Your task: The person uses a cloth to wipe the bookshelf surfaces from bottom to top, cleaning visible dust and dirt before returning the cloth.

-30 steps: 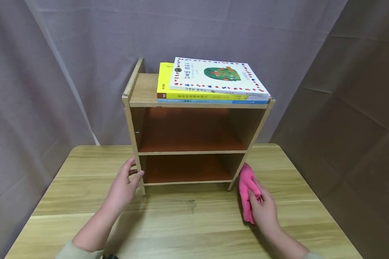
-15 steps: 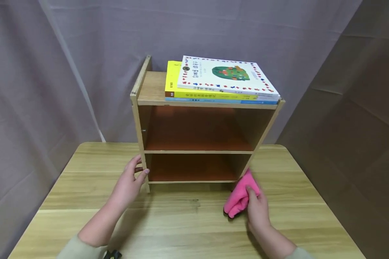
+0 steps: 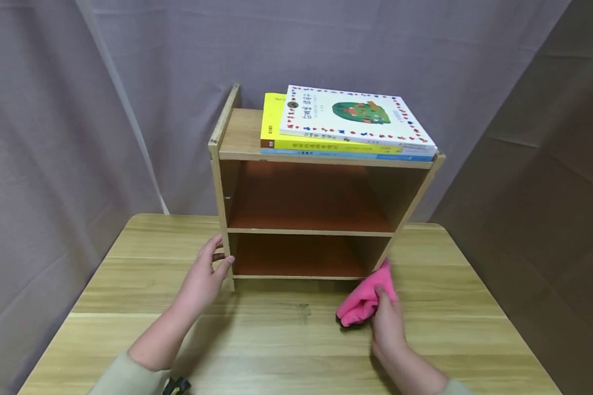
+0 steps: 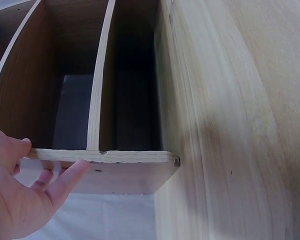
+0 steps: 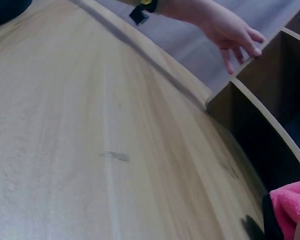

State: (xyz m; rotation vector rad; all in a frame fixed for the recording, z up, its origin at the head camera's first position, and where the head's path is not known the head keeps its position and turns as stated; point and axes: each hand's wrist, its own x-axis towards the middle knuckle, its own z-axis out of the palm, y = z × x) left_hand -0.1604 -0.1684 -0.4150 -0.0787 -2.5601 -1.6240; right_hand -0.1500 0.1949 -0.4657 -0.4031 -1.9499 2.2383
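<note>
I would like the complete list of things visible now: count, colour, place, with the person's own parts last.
table: one, light wood, under the shelf unit
shelf unit: one, light wood, reddish-brown inside, on the table
books: at least three, white, yellow, blue, stacked flat atop the shelf unit
cloth: one, pink with dark edge, at the shelf unit's lower right
hanging fabric: count unclear, grey-purple behind, brownish right
rounded object: one, dark blue, unidentified, right-wrist view's top-left corner
small object: one, black and yellow, at left wrist
sleeves: two, pale green, head view's bottom edge
left grip: one, bare hand, on the shelf unit's left panel
right grip: one, bare hand, holding the cloth
</note>
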